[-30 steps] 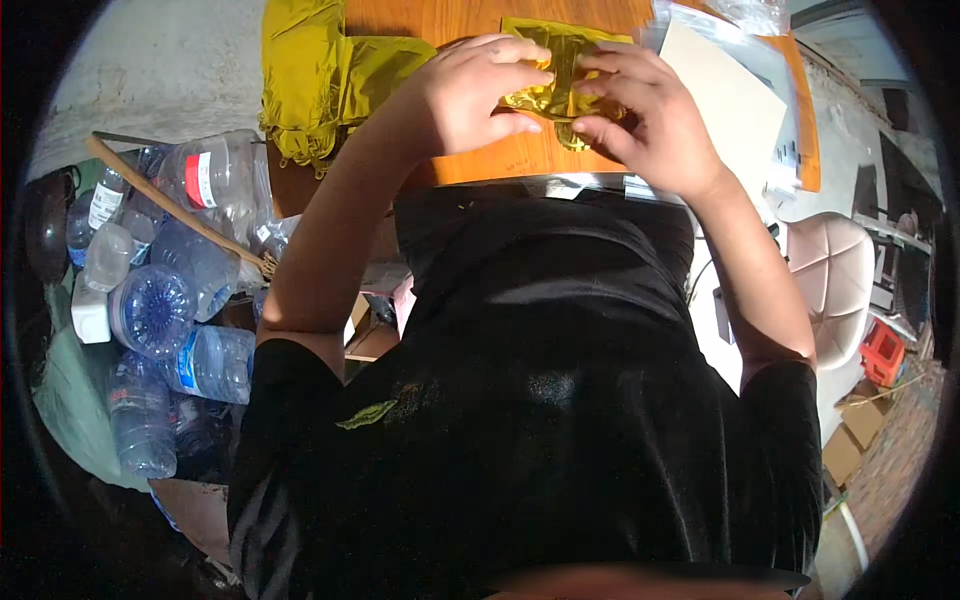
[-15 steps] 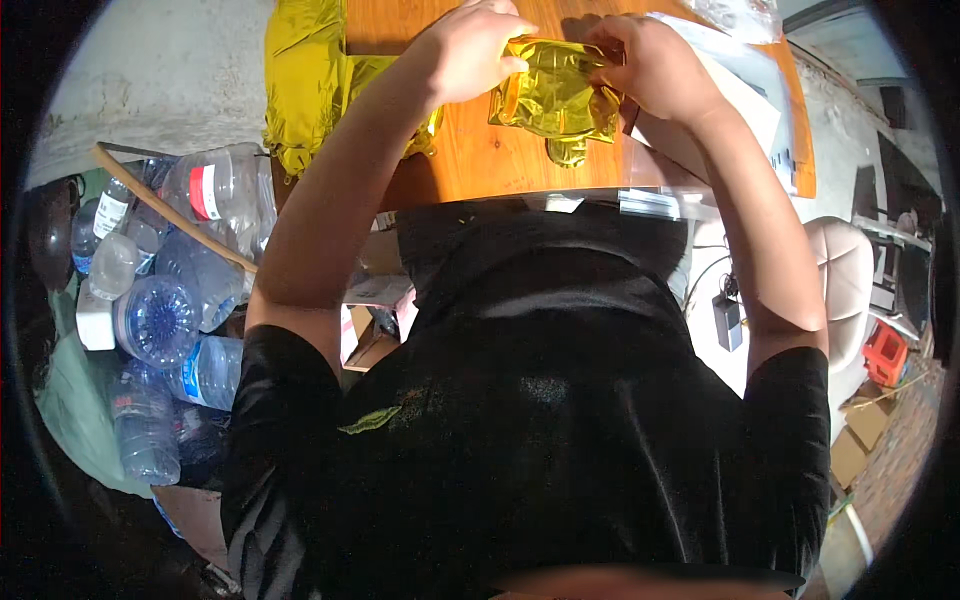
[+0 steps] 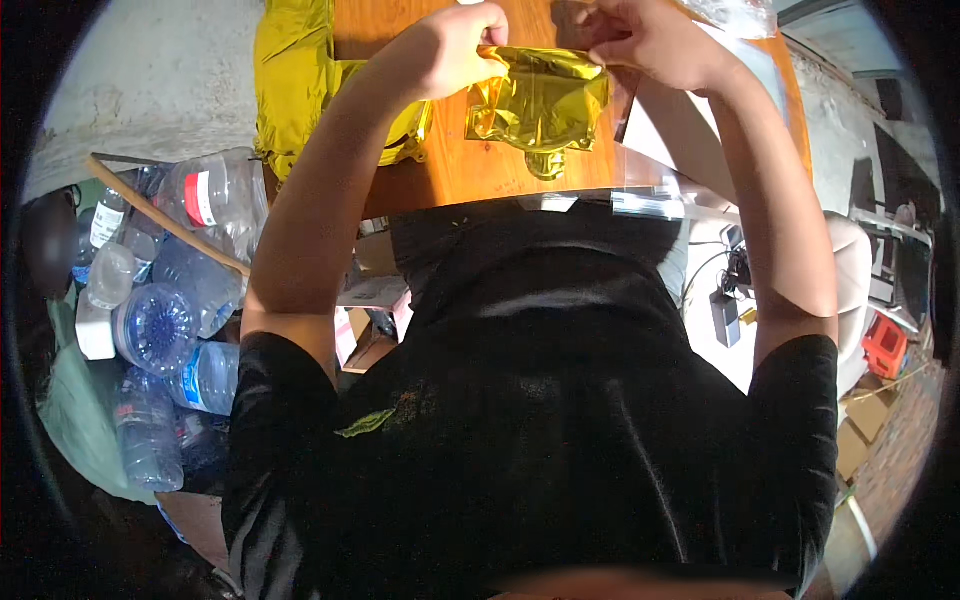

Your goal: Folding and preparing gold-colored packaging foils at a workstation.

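A shiny gold foil piece [image 3: 555,105], folded into a rough rectangle, is held over the wooden table. A small rounded tab hangs from its lower edge. My left hand [image 3: 455,50] pinches its upper left corner, thumb in front. At the upper right corner, my right hand [image 3: 665,45] has its thumb and fingers closed on the edge. Larger crumpled gold foil [image 3: 292,85] lies on the table's left side, partly behind my left forearm.
The wooden table [image 3: 450,160] has clear plastic sleeves [image 3: 660,203] and a white sheet [image 3: 650,130] at its right. Clear plastic bottles [image 3: 155,330] are heaped left of me beside a wooden stick [image 3: 165,220]. A pale chair [image 3: 850,270] and a red plastic item [image 3: 885,347] stand right.
The foil piece looks flatter and wider, its upper edge pulled straighter. My right fingers have moved from its right side to the upper right corner. The view has shifted slightly.
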### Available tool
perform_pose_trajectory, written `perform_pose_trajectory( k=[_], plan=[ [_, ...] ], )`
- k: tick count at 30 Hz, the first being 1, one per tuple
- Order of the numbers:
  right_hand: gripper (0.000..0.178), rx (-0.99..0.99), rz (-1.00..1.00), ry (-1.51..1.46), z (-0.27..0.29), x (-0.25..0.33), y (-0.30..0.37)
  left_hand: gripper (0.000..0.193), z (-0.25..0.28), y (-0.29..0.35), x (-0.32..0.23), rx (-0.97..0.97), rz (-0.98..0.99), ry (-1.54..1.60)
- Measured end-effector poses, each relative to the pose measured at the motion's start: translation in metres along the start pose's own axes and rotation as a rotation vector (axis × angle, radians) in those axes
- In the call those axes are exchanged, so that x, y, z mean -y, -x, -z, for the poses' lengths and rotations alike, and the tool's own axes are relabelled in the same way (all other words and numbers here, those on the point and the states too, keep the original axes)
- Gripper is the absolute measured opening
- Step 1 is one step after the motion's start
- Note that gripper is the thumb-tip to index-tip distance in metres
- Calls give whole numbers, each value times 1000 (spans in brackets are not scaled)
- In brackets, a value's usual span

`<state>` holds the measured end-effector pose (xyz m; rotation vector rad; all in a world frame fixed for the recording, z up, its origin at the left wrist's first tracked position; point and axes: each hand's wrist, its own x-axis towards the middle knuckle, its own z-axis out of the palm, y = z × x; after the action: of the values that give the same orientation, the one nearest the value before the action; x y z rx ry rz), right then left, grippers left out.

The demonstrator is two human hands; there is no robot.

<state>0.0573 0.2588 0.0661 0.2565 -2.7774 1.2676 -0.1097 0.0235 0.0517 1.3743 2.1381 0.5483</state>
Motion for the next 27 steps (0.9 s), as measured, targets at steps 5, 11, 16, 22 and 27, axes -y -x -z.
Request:
perform_pose_trajectory(
  k=[5, 11, 16, 22, 27],
  plan=[
    [29, 242, -354, 218, 0, 7, -5, 29, -5, 2, 13, -51, -17, 124],
    [35, 161, -456, 211, -4, 9, -6, 44, -25, -16, 77, 31, -55, 388],
    [44, 134, -153, 182, -3, 12, 8, 54, -10, 2, 64, -130, -381, 192],
    [24, -75, 191, 29, -15, -6, 10, 63, 1, 16, 52, -65, -318, 7],
    [18, -106, -343, 165, -17, -13, 2, 51, 1, 1, 54, -64, -120, 26]
  ],
)
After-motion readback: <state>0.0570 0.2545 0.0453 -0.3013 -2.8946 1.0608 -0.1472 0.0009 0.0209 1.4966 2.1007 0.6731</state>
